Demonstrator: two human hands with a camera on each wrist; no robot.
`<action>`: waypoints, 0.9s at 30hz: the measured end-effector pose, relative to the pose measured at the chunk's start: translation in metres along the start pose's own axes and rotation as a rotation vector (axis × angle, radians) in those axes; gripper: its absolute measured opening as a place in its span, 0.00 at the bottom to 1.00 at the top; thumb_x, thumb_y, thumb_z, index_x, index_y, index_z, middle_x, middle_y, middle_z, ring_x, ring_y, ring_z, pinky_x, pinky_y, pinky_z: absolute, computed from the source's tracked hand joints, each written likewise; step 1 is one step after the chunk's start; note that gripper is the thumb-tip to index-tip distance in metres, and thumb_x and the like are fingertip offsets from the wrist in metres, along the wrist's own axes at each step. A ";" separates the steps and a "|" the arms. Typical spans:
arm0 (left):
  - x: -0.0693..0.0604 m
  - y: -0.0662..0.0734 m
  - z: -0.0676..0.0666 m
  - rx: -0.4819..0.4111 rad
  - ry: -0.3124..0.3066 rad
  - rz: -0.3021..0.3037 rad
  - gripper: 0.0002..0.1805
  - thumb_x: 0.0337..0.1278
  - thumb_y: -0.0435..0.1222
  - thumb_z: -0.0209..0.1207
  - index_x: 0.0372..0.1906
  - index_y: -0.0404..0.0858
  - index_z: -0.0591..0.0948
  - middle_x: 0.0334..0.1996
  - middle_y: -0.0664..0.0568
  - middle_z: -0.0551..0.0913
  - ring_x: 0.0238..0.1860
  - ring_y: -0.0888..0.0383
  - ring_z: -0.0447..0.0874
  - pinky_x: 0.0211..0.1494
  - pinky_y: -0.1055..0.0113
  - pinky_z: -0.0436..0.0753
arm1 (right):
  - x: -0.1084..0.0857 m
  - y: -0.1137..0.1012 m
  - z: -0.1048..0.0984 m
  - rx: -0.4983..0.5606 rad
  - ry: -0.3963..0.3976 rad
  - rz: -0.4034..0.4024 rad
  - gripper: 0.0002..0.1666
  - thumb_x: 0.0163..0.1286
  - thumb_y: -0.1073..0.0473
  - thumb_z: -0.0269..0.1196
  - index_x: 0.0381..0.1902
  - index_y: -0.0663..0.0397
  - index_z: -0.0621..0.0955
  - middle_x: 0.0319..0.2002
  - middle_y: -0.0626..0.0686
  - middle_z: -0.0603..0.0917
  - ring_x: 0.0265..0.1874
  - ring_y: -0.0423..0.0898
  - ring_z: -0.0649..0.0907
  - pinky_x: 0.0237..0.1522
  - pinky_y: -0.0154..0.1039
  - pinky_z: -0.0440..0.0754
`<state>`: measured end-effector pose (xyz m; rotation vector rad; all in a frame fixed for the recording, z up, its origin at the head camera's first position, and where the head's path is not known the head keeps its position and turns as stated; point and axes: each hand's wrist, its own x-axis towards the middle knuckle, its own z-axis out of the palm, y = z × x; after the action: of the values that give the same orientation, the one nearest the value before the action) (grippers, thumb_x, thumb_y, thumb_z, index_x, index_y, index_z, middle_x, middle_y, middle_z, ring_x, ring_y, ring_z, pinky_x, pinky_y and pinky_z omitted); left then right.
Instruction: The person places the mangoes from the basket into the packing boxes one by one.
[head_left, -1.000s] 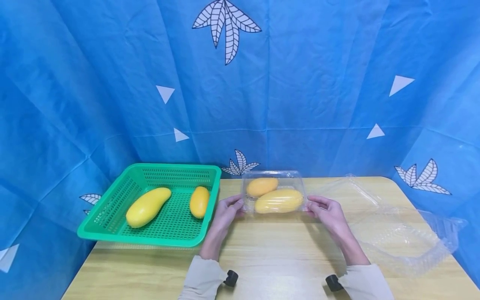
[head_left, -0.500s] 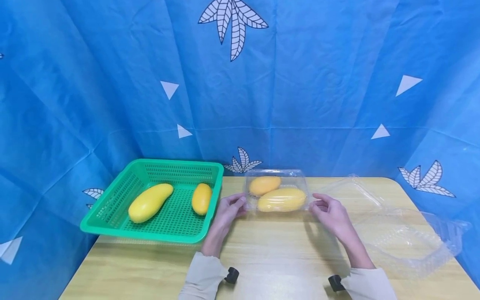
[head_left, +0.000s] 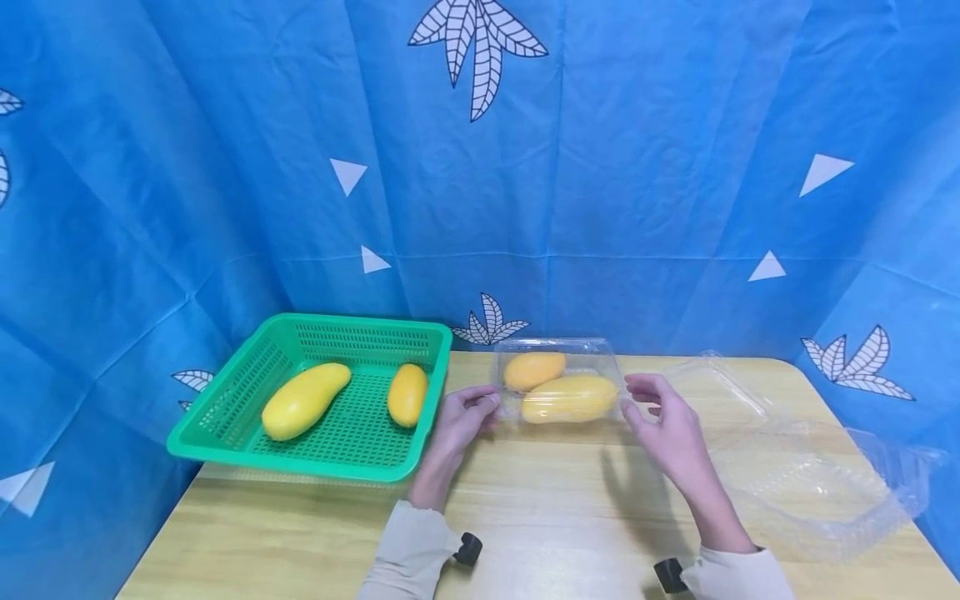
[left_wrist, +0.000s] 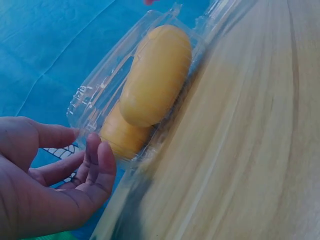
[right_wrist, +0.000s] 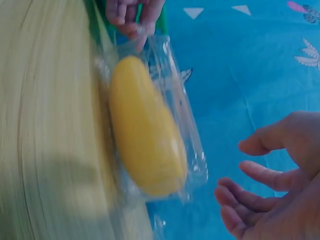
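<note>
A clear plastic clamshell container [head_left: 558,354] sits near the table's back edge, holding an orange mango-like fruit [head_left: 534,370] and a longer yellow one [head_left: 570,399]. Its lid looks down over both. At its left end, my left hand [head_left: 459,423] has its thumb and curled fingertips at the edge, seeming to pinch it; in the left wrist view the fingertips [left_wrist: 104,150] meet the plastic corner. My right hand [head_left: 671,429] is by the right end. A gap shows between its spread fingers and the container in the right wrist view.
A green plastic basket [head_left: 300,467] at the left holds a yellow fruit [head_left: 306,402] and an orange one [head_left: 408,396]. Another clear container [head_left: 847,521] stands open at the right. A blue curtain [head_left: 630,167] hangs behind the wooden table [head_left: 547,517].
My right hand has let go of the container's right end and drawn slightly away, its fingers spreading. The left hand keeps its place at the left end. The whole view shifts slightly.
</note>
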<state>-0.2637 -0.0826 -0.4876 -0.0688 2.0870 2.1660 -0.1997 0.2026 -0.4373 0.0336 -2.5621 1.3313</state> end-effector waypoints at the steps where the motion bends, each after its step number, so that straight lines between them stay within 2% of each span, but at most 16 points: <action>1: 0.000 0.000 0.000 0.003 0.002 0.000 0.18 0.69 0.29 0.60 0.59 0.24 0.80 0.40 0.39 0.86 0.36 0.55 0.84 0.46 0.57 0.88 | -0.001 -0.002 0.001 0.026 0.004 -0.010 0.21 0.74 0.64 0.62 0.62 0.65 0.76 0.57 0.65 0.82 0.56 0.60 0.82 0.58 0.52 0.80; 4: 0.001 -0.001 0.001 0.007 0.005 0.003 0.17 0.68 0.29 0.61 0.58 0.25 0.81 0.39 0.40 0.86 0.36 0.55 0.84 0.45 0.59 0.88 | -0.002 -0.007 0.007 0.109 -0.023 -0.007 0.18 0.74 0.66 0.61 0.59 0.66 0.78 0.53 0.64 0.84 0.52 0.56 0.84 0.51 0.36 0.83; 6: 0.002 -0.001 0.001 0.005 0.006 0.005 0.17 0.68 0.29 0.61 0.58 0.25 0.81 0.38 0.41 0.86 0.35 0.56 0.84 0.45 0.59 0.88 | -0.003 -0.010 0.010 0.175 -0.060 0.026 0.17 0.74 0.66 0.61 0.59 0.66 0.78 0.52 0.63 0.84 0.50 0.56 0.84 0.48 0.32 0.83; 11: 0.002 0.000 0.002 0.012 0.003 0.010 0.18 0.68 0.28 0.60 0.59 0.24 0.80 0.37 0.43 0.85 0.33 0.58 0.83 0.45 0.60 0.88 | -0.008 -0.014 0.021 0.277 -0.170 0.104 0.19 0.74 0.62 0.64 0.58 0.68 0.77 0.50 0.62 0.85 0.49 0.56 0.86 0.49 0.35 0.85; 17: 0.000 0.002 0.002 0.021 -0.017 0.008 0.19 0.69 0.27 0.57 0.60 0.22 0.78 0.37 0.43 0.83 0.35 0.58 0.81 0.47 0.57 0.88 | -0.013 -0.016 0.040 0.374 -0.290 0.127 0.20 0.73 0.63 0.64 0.55 0.74 0.78 0.47 0.67 0.86 0.43 0.55 0.88 0.48 0.44 0.87; 23: -0.002 0.003 0.002 0.020 -0.027 0.002 0.20 0.69 0.27 0.57 0.62 0.23 0.77 0.38 0.42 0.83 0.36 0.57 0.81 0.50 0.54 0.87 | -0.017 -0.014 0.058 0.401 -0.355 0.141 0.24 0.72 0.62 0.65 0.57 0.76 0.77 0.45 0.64 0.87 0.43 0.57 0.87 0.47 0.45 0.88; 27: -0.001 0.004 0.001 0.013 -0.026 -0.005 0.20 0.69 0.28 0.58 0.62 0.23 0.77 0.39 0.42 0.83 0.36 0.57 0.81 0.50 0.55 0.87 | -0.020 -0.012 0.071 0.444 -0.359 0.187 0.24 0.71 0.61 0.66 0.57 0.74 0.78 0.46 0.63 0.87 0.45 0.57 0.87 0.51 0.47 0.86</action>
<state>-0.2628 -0.0814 -0.4837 -0.0446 2.0843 2.1388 -0.1938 0.1358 -0.4714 0.1275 -2.5299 2.1154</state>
